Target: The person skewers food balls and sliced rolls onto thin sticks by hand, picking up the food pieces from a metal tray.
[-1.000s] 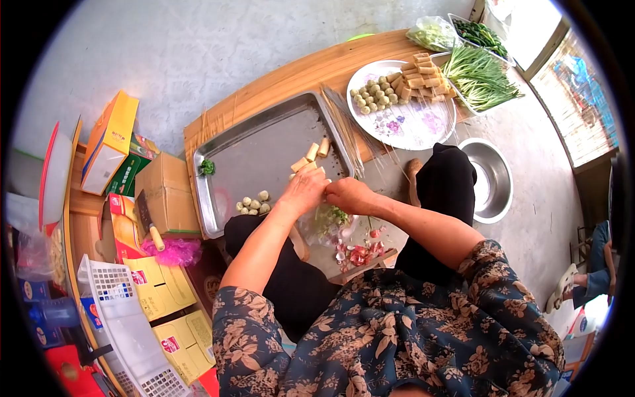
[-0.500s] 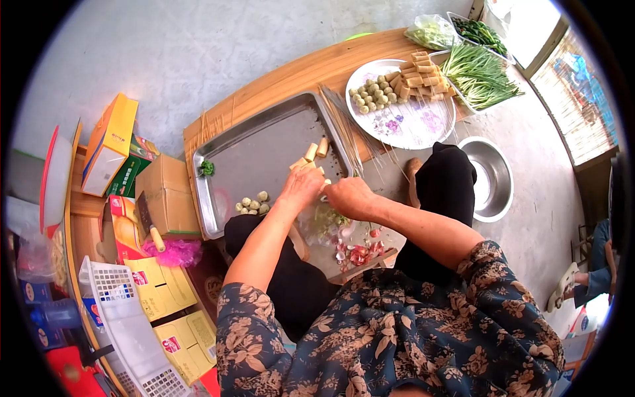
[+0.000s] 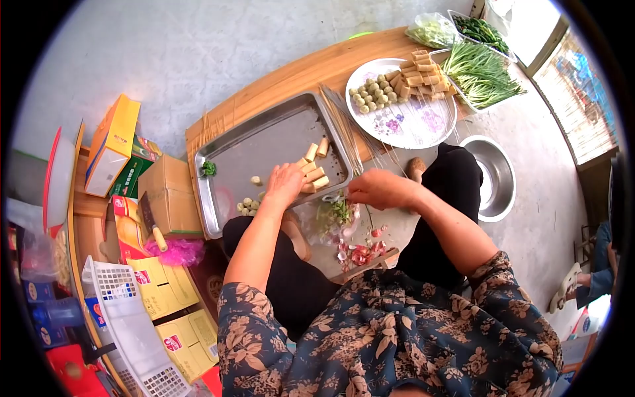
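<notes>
My left hand [image 3: 286, 183] is over the near part of a metal tray [image 3: 245, 139], its fingers bent and a little apart, with nothing visible in them. Beside it on the right lie several short tan rolls [image 3: 313, 174], and to its left are a small pale piece [image 3: 256, 180] and a cluster of greenish balls [image 3: 248, 206]. My right hand [image 3: 377, 190] is closed just outside the tray's right corner. Whatever its fingers hold is too small or hidden to make out. A sprig of green leaves [image 3: 208, 169] lies in the tray's left side.
Thin skewers [image 3: 340, 126] lie between the tray and a white plate [image 3: 410, 135] stacked with balls and rolls. Green stalks [image 3: 479, 76] are behind it. A metal basin [image 3: 489, 178] stands on the floor, right. Cartons [image 3: 169, 195] and a cleaver [image 3: 153, 221] are at left.
My hands were together at the tray's near edge and have come apart, the left moving left, the right moving right. More rolls and a pale piece now show in the tray.
</notes>
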Demonstrator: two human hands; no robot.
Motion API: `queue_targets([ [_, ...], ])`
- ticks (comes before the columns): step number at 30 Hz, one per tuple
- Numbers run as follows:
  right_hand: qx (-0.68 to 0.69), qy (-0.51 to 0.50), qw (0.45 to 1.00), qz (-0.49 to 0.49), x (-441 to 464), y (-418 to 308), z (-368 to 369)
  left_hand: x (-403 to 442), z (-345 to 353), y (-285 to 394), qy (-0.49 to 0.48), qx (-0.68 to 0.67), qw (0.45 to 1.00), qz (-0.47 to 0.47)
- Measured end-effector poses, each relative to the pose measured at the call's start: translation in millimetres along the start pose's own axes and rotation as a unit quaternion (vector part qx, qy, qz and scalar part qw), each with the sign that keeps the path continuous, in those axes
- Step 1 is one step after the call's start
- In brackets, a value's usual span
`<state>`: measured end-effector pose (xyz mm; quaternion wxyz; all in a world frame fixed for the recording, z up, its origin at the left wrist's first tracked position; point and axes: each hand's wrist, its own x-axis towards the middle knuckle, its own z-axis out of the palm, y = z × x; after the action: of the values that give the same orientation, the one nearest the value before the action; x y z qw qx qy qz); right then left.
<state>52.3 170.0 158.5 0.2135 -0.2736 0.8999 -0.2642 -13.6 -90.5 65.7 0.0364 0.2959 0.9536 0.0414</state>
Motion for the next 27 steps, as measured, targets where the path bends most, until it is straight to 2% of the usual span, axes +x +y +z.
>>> queue_targets([
  [1,0.076,-0.015,0.997,0.001,-4.7,0.4,-11.0,-1.7,-1.6,-2.3,0.022,0.007,1.000,-0.004],
  [2,0.095,-0.032,0.995,0.026,-7.7,0.0,-19.5,-1.6,-3.1,-4.3,0.020,0.007,1.000,-0.004],
  [3,0.115,-0.011,0.993,-0.010,-2.7,20.8,-8.6,0.6,-5.4,-5.9,0.021,0.007,0.999,-0.035],
  [5,0.128,0.019,0.992,-0.001,-3.5,26.4,-13.9,1.6,-14.7,-4.6,0.013,0.000,0.998,-0.066],
  [6,0.172,0.021,0.984,0.050,-7.0,16.1,-22.6,0.6,-26.1,-2.2,-0.022,-0.066,0.990,-0.121],
  [7,0.174,0.059,0.982,0.049,-6.9,13.7,-23.7,0.3,-31.4,-2.4,-0.056,-0.129,0.974,-0.175],
  [9,0.208,0.086,0.972,0.069,-7.4,7.7,-26.0,-5.8,-23.5,-6.5,-0.071,-0.129,0.973,-0.179],
  [11,0.206,0.089,0.972,0.067,-5.6,8.3,-24.8,-9.3,-12.1,-9.4,0.003,-0.083,0.989,-0.123],
  [12,0.198,0.100,0.973,0.067,-4.1,8.6,-23.6,-8.5,-13.5,-6.4,0.002,-0.083,0.989,-0.123],
  [14,0.191,0.111,0.973,0.068,-1.6,7.9,-23.1,-4.9,-13.9,2.7,0.084,-0.137,0.986,-0.048],
  [17,0.172,0.103,0.975,0.097,0.8,6.7,-21.9,1.0,-21.5,27.9,0.040,-0.216,0.976,0.002],
  [18,0.170,0.110,0.975,0.094,1.7,7.9,-19.5,6.1,-14.5,27.3,0.064,-0.202,0.973,0.088],
  [19,0.168,0.116,0.975,0.091,2.2,9.3,-17.1,7.0,-7.7,26.8,0.064,-0.204,0.973,0.088],
  [21,0.167,0.116,0.976,0.082,3.5,11.5,-12.5,8.7,-0.3,29.3,-0.026,-0.176,0.984,0.016],
  [25,0.173,0.122,0.975,0.072,3.4,12.1,-11.4,9.6,0.7,31.9,-0.005,-0.175,0.984,0.015],
  [27,0.180,0.126,0.973,0.071,3.1,11.4,-12.0,12.6,6.5,25.7,-0.002,-0.161,0.987,-0.016],
])
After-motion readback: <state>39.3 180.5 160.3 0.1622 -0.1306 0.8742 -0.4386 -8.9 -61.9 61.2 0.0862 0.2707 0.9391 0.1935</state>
